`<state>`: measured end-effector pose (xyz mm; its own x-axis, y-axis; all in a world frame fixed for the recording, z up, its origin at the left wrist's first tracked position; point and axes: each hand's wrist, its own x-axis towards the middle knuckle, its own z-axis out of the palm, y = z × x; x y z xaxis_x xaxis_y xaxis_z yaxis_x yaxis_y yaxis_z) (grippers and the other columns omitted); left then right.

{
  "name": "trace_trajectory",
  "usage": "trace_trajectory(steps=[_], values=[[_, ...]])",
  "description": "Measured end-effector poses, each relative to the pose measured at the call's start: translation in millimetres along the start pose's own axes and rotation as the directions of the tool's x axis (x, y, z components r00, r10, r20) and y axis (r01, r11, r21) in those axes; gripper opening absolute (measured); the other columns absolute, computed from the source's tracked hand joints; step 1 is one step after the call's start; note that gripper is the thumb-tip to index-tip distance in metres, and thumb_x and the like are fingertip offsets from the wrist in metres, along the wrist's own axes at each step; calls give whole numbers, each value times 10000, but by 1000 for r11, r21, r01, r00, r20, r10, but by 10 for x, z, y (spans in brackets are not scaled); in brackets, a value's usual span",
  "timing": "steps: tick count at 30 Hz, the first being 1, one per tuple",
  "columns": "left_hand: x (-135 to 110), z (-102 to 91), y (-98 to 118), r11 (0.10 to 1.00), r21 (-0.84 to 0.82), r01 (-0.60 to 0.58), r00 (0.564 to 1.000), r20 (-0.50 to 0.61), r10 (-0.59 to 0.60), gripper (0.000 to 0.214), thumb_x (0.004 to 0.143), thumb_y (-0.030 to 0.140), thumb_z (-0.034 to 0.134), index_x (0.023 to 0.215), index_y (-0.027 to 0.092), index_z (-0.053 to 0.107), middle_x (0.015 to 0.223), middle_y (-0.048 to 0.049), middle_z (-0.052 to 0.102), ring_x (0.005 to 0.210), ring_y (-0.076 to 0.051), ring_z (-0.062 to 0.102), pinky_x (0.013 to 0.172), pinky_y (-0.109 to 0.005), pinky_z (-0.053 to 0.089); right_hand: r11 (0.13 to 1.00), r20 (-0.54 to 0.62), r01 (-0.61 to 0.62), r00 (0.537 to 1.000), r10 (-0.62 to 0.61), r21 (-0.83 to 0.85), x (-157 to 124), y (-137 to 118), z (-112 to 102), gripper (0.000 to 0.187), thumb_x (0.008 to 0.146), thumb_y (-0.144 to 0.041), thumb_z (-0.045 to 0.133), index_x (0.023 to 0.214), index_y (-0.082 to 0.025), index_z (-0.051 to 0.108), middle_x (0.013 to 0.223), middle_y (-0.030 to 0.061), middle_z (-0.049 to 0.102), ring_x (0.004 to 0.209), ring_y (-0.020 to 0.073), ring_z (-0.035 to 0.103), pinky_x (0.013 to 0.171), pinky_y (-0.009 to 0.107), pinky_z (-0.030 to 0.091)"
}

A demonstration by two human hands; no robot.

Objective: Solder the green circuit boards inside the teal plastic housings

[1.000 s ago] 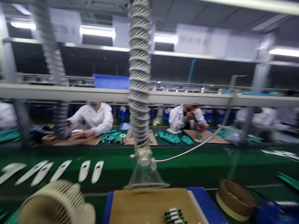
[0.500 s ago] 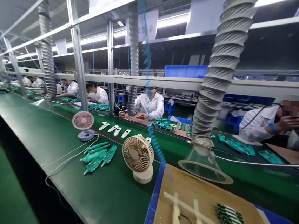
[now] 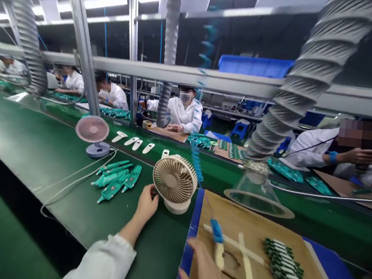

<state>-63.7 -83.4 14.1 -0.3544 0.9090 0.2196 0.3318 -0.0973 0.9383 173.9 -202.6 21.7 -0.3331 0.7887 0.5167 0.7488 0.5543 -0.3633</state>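
My left hand [image 3: 147, 205] reaches to the lower left edge of a cream desk fan [image 3: 173, 180], its fingers curled at the rim and partly hidden there. The fan stands upright on its round base on the green bench. Nearer to me, my right hand [image 3: 208, 271] is over the brown work mat, slightly blurred, with thumb and fingers apart and nothing between them. Just beyond it lies a blue-handled tool [image 3: 216, 231] beside strips of cream tape [image 3: 243, 261]. A row of green circuit boards with white parts [image 3: 288, 272] lies to its right.
Left of the fan lie several teal plastic housings [image 3: 116, 180] and a pink fan [image 3: 92, 129] with a white cable. White handheld devices [image 3: 136, 144] line the back. A clear extraction hood [image 3: 256, 188] hangs behind the mat [image 3: 232, 209]. Co-workers [image 3: 185, 111] sit across.
My left hand has come into view and reached the cream fan. My right hand, barely visible before at the bottom edge, now shows over the mat. The view has shifted.
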Motion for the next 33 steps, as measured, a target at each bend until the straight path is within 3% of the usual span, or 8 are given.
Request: trace_trajectory(steps=[2, 6, 9, 12, 15, 18, 24, 33], values=[[75, 47, -76, 999, -6, -41, 998, 54, 41, 306, 922, 339, 602, 1158, 144, 595, 1121, -76, 644, 984, -199, 640, 876, -422, 549, 999, 35, 35, 999, -36, 9, 204, -14, 248, 546, 903, -319, 412, 1433, -251, 297, 1422, 92, 481, 1286, 243, 513, 966, 400, 547], [112, 34, -142, 993, -18, -115, 981, 153, 116, 317, 926, 348, 596, 1169, 144, 593, 1100, -74, 656, 954, -193, 652, 867, -419, 556, 999, 2, -42, 999, 42, 7, 568, 204, 486, 672, 935, -321, 422, 1515, -151, 129, 1542, 181, 245, 1420, 312, 308, 1057, 523, 465], [169, 35, -126, 983, -17, -183, 959, 218, 182, 341, 902, 350, 627, 1172, 144, 595, 1162, -89, 643, 1053, -225, 631, 933, -468, 528, 999, -24, -50, 998, 50, 0, 710, 286, 479, 729, 926, -328, 474, 1529, -146, 108, 1548, 188, 212, 1425, 345, 275, 1064, 570, 439], [225, 88, -86, 964, -53, -261, 907, 329, 264, 445, 771, 341, 753, 1149, 147, 621, 1182, -113, 663, 1130, -270, 616, 1002, -502, 493, 999, -107, -28, 994, 24, -40, 697, 276, 390, 671, 918, -277, 530, 1497, -122, 230, 1472, 244, 281, 1364, 417, 322, 1003, 648, 432], [250, 140, -53, 942, -112, -315, 839, 431, 332, 519, 599, 350, 843, 1055, 165, 679, 1117, -103, 717, 1126, -305, 637, 1031, -461, 494, 993, -216, 105, 970, -114, -55, 613, 203, 296, 534, 871, -161, 616, 1367, -196, 420, 1211, 170, 465, 1139, 335, 504, 898, 546, 501], [261, 168, -51, 932, -147, -332, 808, 466, 362, 581, 559, 422, 856, 1046, 155, 687, 1152, -112, 713, 1159, -328, 627, 1064, -466, 469, 957, -107, 287, 953, -283, 31, 602, 115, 282, 364, 878, -100, 567, 1208, -237, 503, 1011, 57, 560, 939, 196, 580, 829, 349, 538], [278, 198, -97, 934, -172, -314, 802, 479, 358, 701, 553, 469, 869, 1144, 164, 647, 1266, -121, 661, 1229, -330, 585, 1116, -485, 412, 999, 19, 29, 999, -28, -23, 749, 184, 416, 461, 906, -253, 528, 1319, -102, 391, 1125, 186, 524, 1074, 341, 514, 929, 580, 471], [274, 205, -77, 925, -142, -354, 792, 480, 377, 688, 573, 475, 854, 1140, 176, 605, 1213, -106, 679, 1182, -317, 617, 1069, -468, 462, 993, 212, -102, 971, 112, -58, 768, 256, 435, 542, 887, -331, 546, 1372, -125, 418, 1259, 168, 508, 1254, 370, 424, 1099, 588, 343]])
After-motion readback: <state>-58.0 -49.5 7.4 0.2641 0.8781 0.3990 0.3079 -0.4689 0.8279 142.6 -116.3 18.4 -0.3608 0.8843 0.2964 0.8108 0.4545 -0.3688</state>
